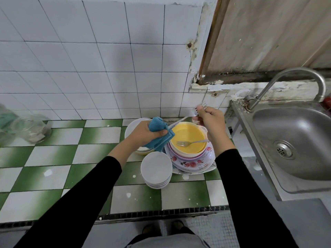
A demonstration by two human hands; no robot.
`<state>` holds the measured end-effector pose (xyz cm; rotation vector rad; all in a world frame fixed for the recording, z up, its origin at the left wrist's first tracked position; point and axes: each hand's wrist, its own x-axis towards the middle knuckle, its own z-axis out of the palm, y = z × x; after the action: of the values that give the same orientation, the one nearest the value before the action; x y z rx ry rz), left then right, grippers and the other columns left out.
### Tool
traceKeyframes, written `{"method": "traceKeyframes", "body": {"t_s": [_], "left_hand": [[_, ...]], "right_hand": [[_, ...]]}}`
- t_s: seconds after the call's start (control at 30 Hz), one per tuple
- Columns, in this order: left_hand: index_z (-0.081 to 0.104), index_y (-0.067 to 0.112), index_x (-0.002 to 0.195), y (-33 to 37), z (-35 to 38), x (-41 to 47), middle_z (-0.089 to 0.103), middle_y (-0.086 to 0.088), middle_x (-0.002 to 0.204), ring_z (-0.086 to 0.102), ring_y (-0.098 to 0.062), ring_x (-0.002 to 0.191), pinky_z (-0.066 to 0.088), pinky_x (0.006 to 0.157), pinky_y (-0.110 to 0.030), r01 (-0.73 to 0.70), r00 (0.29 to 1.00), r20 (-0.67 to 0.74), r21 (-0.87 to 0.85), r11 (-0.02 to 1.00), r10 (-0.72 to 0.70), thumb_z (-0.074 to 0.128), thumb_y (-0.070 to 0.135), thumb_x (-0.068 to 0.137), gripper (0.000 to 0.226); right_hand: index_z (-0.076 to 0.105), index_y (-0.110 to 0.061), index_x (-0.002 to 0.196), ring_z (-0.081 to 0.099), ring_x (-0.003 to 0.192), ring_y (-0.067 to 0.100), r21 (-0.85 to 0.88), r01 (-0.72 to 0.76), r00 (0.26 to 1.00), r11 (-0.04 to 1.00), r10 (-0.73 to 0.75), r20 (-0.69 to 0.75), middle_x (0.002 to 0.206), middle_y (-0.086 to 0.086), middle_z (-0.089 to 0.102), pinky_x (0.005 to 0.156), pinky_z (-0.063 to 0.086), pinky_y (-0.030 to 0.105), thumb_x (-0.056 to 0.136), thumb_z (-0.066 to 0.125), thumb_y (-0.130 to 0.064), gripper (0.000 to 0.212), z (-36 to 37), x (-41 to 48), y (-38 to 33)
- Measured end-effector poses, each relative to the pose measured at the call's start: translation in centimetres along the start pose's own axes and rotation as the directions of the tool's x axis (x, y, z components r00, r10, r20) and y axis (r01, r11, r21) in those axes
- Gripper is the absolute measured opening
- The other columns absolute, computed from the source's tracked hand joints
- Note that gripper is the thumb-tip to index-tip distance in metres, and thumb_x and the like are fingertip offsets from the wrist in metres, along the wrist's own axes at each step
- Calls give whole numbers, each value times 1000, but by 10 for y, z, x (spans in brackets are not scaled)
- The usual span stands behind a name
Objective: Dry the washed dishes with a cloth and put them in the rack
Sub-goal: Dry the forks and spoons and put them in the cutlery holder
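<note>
My left hand [143,134] grips a folded blue cloth [159,136], wrapped around the handle end of a metal fork [180,120]. My right hand [209,119] holds the fork's other end, its tines [201,106] sticking out above my fingers. Below them a yellow bowl [188,138] tops a stack of plates, with a second fork [191,142] lying in it. A flowered plate [193,164] sits at the stack's base. A stack of white bowls [155,170] stands in front, and more white bowls [133,128] lie behind my left hand. No rack is in view.
The green and white tiled counter [71,158] stretches left, with clear glass jars [30,128] at its far left. A steel sink [295,142] with a curved tap [290,77] stands to the right. White wall tiles rise behind.
</note>
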<state>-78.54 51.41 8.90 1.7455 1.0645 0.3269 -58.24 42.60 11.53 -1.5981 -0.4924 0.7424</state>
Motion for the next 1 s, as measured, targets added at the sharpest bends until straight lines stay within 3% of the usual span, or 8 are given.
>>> {"method": "traceKeyframes", "body": {"t_s": [0.13, 0.27, 0.5, 0.57, 0.67, 0.8, 0.9, 1.0], "left_hand": [[52, 18, 115, -14, 0, 3, 62, -7, 111, 61, -25, 102, 53, 94, -42, 107, 994, -23, -88, 990, -109, 71, 35, 85, 40], [54, 10, 120, -9, 6, 8, 64, -12, 113, 64, -25, 95, 58, 74, -39, 317, 943, 94, -555, 769, -321, 76, 26, 83, 46], [55, 10, 114, 45, 51, 34, 64, -9, 102, 63, -23, 87, 56, 67, -33, 410, 899, 380, -552, 726, -219, 60, 13, 92, 22], [53, 6, 123, 62, 73, 41, 65, -10, 104, 64, -23, 89, 56, 68, -34, 341, 906, 397, -479, 809, -147, 57, 7, 94, 30], [57, 0, 124, 85, 111, 42, 65, -16, 115, 64, -29, 99, 55, 77, -38, 180, 933, 359, -373, 910, -38, 61, 3, 92, 32], [64, 14, 113, 123, 163, 37, 68, -8, 105, 66, -26, 95, 54, 82, -37, -115, 948, 274, -190, 975, 165, 67, 13, 89, 24], [61, 27, 108, 153, 203, 34, 68, 0, 98, 65, -20, 92, 54, 80, -34, -247, 906, 307, -179, 952, 292, 68, 20, 88, 22], [59, 23, 110, 182, 245, 33, 66, 1, 96, 64, -18, 91, 52, 78, -33, -360, 847, 374, -121, 925, 378, 62, 20, 94, 16]], "right_hand": [[65, -12, 71, 68, 60, 13, 38, 43, 989, 998, -37, -141, 58, -4, 62, 53, 51, 22, 96, 67, -13, 25, -27, 4, -6], [66, -13, 69, 70, 66, 18, 42, 84, 969, 996, -72, -236, 63, 4, 65, 55, 50, 22, 92, 71, -12, 24, -60, 3, -6], [72, -18, 71, 67, 66, 19, -4, 108, 888, 994, -98, -450, 70, 8, 70, 65, 58, 33, 89, 74, -12, 19, -103, -26, -2], [74, -19, 67, 69, 71, 24, -80, 117, 846, 990, -142, -514, 73, 13, 73, 76, 59, 46, 87, 75, -16, 20, -121, -35, -2], [75, -12, 73, 67, 70, 21, -209, 118, 760, 971, -224, -610, 74, 13, 73, 79, 58, 51, 88, 74, -21, 18, -153, -51, -5], [80, -16, 87, 66, 75, 4, -304, 122, 656, 945, -307, -690, 76, -3, 73, 76, 55, 28, 87, 75, -28, 13, -199, -75, -16], [81, -15, 92, 63, 74, -8, -325, 167, 580, 931, -360, -731, 77, -13, 72, 75, 50, 16, 89, 75, -22, 10, -234, -87, -21], [79, -20, 90, 62, 74, -13, -356, 192, 517, 915, -402, -756, 77, -22, 68, 73, 48, 11, 90, 74, -19, 6, -273, -91, -25]]}}
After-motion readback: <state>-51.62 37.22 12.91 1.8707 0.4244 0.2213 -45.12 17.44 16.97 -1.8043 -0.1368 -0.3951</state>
